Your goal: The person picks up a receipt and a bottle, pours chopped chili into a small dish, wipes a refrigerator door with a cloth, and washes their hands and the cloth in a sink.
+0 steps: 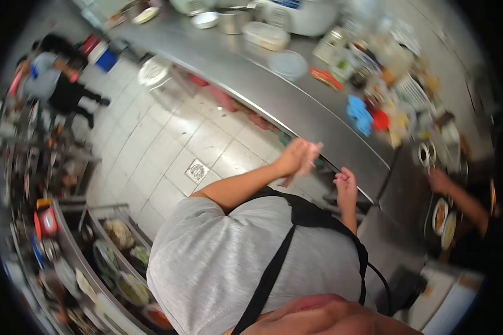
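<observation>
My left hand [300, 158] is in front of my apron, close to the edge of the steel counter [218, 72]. Its fingers are blurred, and whether they hold anything cannot be made out. To its right, my right hand [346, 180] is raised by the counter's front edge, fingers loosely bent and apart, with nothing visible in it. The two hands do not touch. Beyond them on the counter lie a crumpled blue cloth or glove [360, 115], a red round item [380, 119] and a red-orange packet [326, 79].
Tubs [266, 36] and a round lid [288, 65] stand along the counter. A co-worker's arm [461, 195] reaches near plates of food [440, 215] at right. Another person [44, 78] stands far left. Food containers [119, 234] sit lower left.
</observation>
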The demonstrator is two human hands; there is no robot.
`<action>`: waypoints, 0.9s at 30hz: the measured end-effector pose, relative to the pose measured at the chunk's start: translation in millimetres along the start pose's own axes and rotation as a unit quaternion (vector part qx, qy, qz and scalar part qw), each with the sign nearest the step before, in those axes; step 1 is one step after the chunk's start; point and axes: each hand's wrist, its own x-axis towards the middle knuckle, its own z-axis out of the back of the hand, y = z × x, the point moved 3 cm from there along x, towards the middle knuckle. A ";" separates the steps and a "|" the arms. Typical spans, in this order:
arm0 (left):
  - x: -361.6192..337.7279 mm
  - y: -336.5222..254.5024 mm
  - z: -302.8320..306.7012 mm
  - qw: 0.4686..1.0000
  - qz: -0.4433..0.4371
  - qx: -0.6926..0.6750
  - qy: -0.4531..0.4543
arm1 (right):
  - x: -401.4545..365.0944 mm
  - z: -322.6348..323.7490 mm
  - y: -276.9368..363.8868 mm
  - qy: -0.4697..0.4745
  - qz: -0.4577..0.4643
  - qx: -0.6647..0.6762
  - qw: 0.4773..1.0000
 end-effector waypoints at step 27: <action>-197.9 -116.2 590.3 0.845 -0.185 -0.363 -0.347 | 162.1 -690.9 127.3 0.500 -0.026 0.073 0.862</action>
